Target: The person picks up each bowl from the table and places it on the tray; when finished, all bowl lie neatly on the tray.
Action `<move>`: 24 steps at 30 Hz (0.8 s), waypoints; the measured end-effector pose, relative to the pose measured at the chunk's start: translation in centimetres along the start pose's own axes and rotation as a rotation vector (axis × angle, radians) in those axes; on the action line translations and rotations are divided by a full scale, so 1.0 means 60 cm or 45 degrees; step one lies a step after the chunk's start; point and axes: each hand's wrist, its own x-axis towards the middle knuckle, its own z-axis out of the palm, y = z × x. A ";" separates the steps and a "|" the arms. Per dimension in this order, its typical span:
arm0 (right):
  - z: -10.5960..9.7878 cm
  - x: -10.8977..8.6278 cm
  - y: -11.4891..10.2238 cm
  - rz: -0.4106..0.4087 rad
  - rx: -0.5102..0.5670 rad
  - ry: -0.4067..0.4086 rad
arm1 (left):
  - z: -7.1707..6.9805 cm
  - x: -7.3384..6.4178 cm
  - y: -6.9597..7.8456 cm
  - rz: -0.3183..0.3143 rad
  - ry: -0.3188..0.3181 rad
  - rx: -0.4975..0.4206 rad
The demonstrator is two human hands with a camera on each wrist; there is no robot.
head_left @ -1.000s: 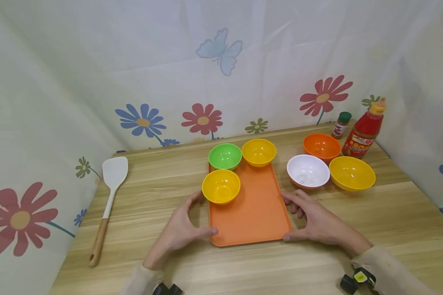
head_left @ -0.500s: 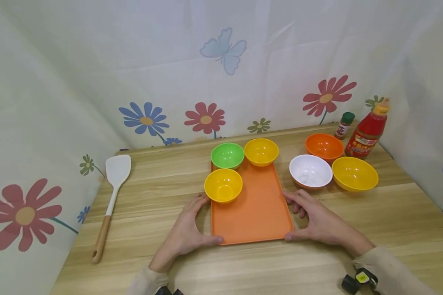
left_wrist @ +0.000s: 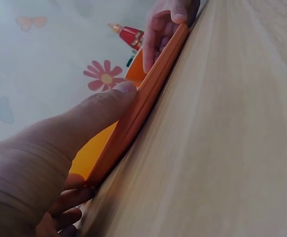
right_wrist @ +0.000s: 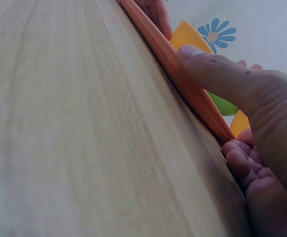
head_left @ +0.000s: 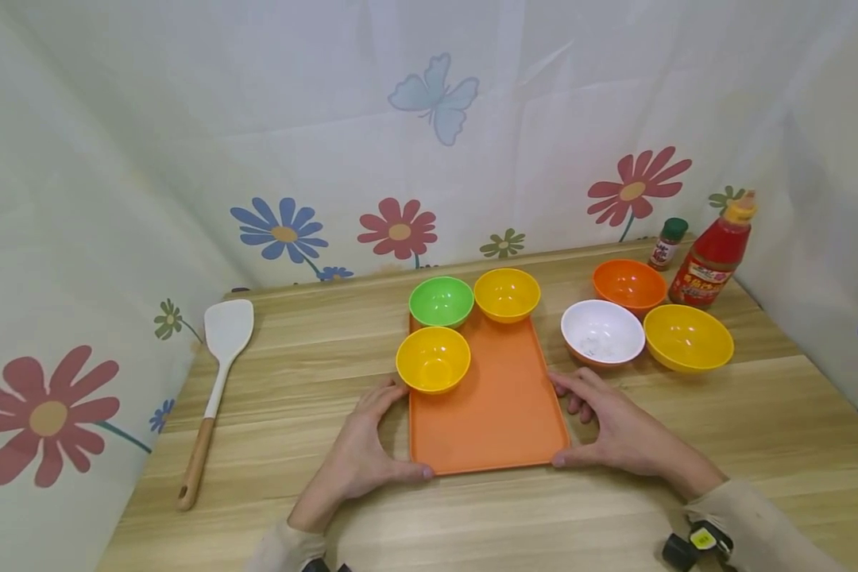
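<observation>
An orange tray (head_left: 489,421) lies on the wooden table. Toward its back sit a green bowl (head_left: 441,302) and a yellow bowl (head_left: 507,295); a second yellow bowl (head_left: 433,360) is by its left edge. My left hand (head_left: 365,449) holds the near left corner, the thumb against the front rim and the fingers along the left side. At the near right corner, my right hand (head_left: 611,429) holds the tray likewise, thumb at the front and index finger at the right side. Both wrist views show the thumbs (left_wrist: 101,111) on the tray's front rim.
Right of the tray stand a white bowl (head_left: 600,332), an orange bowl (head_left: 629,284) and a larger yellow bowl (head_left: 689,339). Behind them are a green-capped spice jar (head_left: 666,245) and a red sauce bottle (head_left: 711,258). A white spatula (head_left: 218,389) lies on the left.
My left hand has come in toward the tray, its thumb shifting from the left edge to the front rim. My right hand keeps its place. The head view has shifted slightly.
</observation>
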 end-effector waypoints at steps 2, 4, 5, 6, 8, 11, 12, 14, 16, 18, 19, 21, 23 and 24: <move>-0.001 0.000 -0.001 0.004 -0.003 0.000 | 0.000 0.000 0.000 0.007 0.013 0.000; -0.001 0.000 -0.002 0.008 -0.006 -0.002 | -0.001 0.000 0.000 0.006 0.022 0.003; -0.002 0.000 -0.003 0.010 -0.006 -0.004 | -0.001 0.000 0.000 0.002 0.025 0.002; -0.002 0.001 -0.003 0.011 -0.008 -0.006 | -0.002 -0.001 0.000 -0.004 0.027 0.002; -0.001 0.001 -0.004 0.013 -0.007 -0.010 | -0.003 -0.002 0.000 -0.020 0.026 0.003; -0.001 0.002 -0.005 0.012 -0.003 -0.011 | -0.004 -0.003 0.000 -0.035 0.028 -0.002; 0.000 0.002 -0.004 0.013 -0.004 -0.011 | -0.004 -0.004 0.000 -0.039 0.028 -0.003; 0.000 0.002 -0.003 0.017 -0.007 -0.010 | -0.005 -0.004 0.000 -0.045 0.028 -0.004; 0.001 0.002 -0.002 0.022 -0.014 -0.008 | -0.004 -0.004 0.000 -0.048 0.025 -0.004; 0.001 0.002 -0.001 0.024 -0.017 -0.006 | -0.003 -0.004 -0.001 -0.047 0.024 -0.001; 0.001 0.001 -0.001 0.025 -0.019 -0.007 | -0.002 -0.004 -0.002 -0.047 0.025 0.000; -0.001 0.000 -0.001 0.031 -0.017 -0.014 | -0.001 -0.003 -0.002 -0.050 0.025 0.000; -0.003 0.000 -0.003 0.047 0.002 -0.017 | 0.000 -0.002 -0.004 -0.049 0.026 0.002; -0.004 -0.001 -0.004 0.061 0.016 -0.022 | -0.001 -0.002 -0.003 -0.050 0.026 0.000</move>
